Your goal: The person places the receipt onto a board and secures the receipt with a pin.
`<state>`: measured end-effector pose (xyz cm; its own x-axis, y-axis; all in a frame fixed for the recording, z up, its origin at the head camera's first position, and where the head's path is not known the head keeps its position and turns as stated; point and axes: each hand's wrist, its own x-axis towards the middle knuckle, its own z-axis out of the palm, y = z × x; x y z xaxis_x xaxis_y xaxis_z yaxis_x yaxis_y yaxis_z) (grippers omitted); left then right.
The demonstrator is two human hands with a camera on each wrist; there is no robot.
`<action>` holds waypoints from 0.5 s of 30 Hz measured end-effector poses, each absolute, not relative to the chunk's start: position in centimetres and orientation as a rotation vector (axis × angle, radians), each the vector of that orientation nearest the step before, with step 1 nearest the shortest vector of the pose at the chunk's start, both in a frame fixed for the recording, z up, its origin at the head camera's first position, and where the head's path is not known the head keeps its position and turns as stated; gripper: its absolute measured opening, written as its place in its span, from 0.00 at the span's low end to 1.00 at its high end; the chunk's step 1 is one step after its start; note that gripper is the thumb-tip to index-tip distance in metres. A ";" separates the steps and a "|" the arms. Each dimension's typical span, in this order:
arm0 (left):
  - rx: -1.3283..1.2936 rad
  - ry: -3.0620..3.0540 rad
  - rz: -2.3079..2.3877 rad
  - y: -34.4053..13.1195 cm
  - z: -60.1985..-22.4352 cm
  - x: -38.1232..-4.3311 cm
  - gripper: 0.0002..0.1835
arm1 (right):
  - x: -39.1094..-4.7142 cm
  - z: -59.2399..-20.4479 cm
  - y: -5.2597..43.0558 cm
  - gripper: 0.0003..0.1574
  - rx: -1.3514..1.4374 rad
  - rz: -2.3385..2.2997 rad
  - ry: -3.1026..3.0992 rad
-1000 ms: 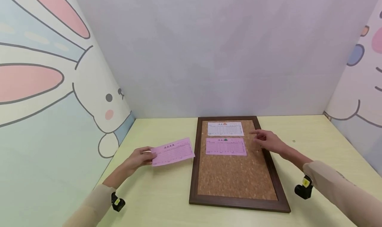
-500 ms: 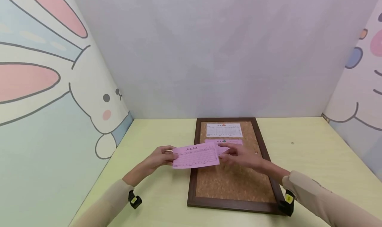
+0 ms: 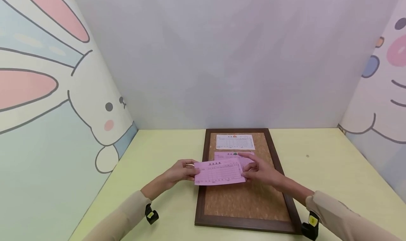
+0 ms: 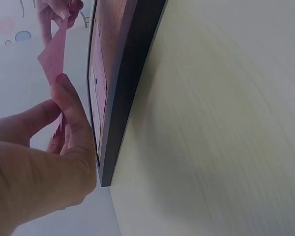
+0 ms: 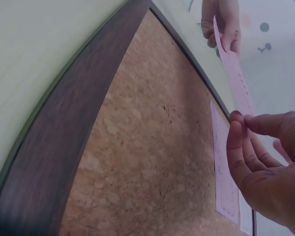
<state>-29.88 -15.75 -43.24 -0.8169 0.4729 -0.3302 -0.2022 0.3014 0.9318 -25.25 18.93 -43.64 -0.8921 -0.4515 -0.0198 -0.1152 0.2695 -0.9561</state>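
A pink printed form (image 3: 219, 172) is held up above the left half of a cork board (image 3: 247, 205). My left hand (image 3: 180, 170) pinches its left edge between thumb and fingers. At the opposite edge, my right hand (image 3: 260, 170) pinches the form with thumb and fingertips, as the right wrist view also shows. Behind it, partly covered, a second pink form (image 5: 223, 167) lies on the cork. A white printed form (image 3: 235, 142) lies at the top of the board.
The cork board has a dark brown wooden frame (image 3: 244, 224) and lies on a pale yellow table (image 3: 317, 184). A grey-white backdrop (image 3: 222, 57) rises behind the table. Side panels (image 3: 92, 135) with cartoon animals stand left and right.
My left hand has carried the pink form rightward over the board. My right hand has come left from the board's right edge and taken hold of the form's right edge.
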 end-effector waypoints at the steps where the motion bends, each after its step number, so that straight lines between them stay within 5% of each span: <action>1: 0.236 2.012 1.554 -15.6 -43.3 -29.9 0.19 | -25.2 -43.8 19.0 0.43 -0.527 -1.663 2.256; 7: 0.243 1.996 1.555 -14.6 -43.6 -29.9 0.20 | -24.9 -44.0 19.5 0.27 -0.562 -1.610 2.305; 15: 0.229 1.966 1.534 -14.0 -43.9 -29.4 0.21 | -24.7 -44.4 20.5 0.23 -0.532 -1.591 2.301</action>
<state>-29.44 -14.01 -43.87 -0.7882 0.4943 -0.3667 -0.2355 0.3083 0.9217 -24.73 20.50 -44.40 -0.8887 -0.4575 -0.0299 -0.1334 0.3206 -0.9378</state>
